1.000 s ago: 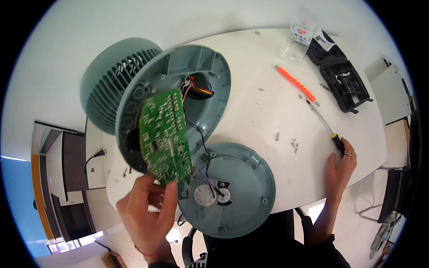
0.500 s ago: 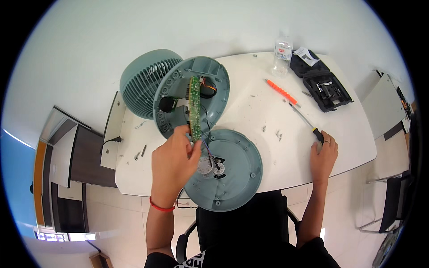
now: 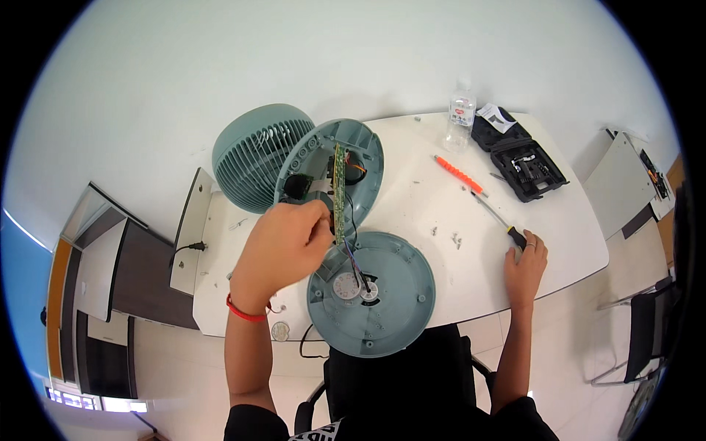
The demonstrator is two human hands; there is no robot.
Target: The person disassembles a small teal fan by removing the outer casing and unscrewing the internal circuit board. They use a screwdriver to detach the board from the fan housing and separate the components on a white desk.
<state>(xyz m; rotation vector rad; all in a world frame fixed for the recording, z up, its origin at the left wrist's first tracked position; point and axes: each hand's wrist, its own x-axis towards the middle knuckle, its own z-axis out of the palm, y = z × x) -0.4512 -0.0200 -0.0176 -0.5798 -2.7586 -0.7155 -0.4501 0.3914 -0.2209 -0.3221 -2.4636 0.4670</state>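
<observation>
My left hand (image 3: 283, 242) is closed at the lower left edge of a green circuit board (image 3: 339, 192), its fingertips partly hidden. The board stands nearly edge-on inside a tilted grey-green round fan housing (image 3: 371, 173). Thin wires run from the board to a round grey-green base cover (image 3: 401, 294), which lies at the near table edge with its inner side up. My right hand (image 3: 525, 270) rests on the table, fingers curled over the black and yellow handle of a screwdriver (image 3: 496, 212). The shaft points away to the upper left.
Behind the housing stands a ribbed grey-green fan head (image 3: 261, 158). An orange rod (image 3: 459, 175), a clear bottle (image 3: 460, 121) and an open black tool case (image 3: 526, 165) are at the far right. Small screws (image 3: 456, 240) lie mid-table. A black plug (image 3: 197, 246) is at the left.
My left hand has shifted left and turned, and the circuit board has swung more edge-on. The whole view has shifted slightly. My right hand stays at the screwdriver handle.
</observation>
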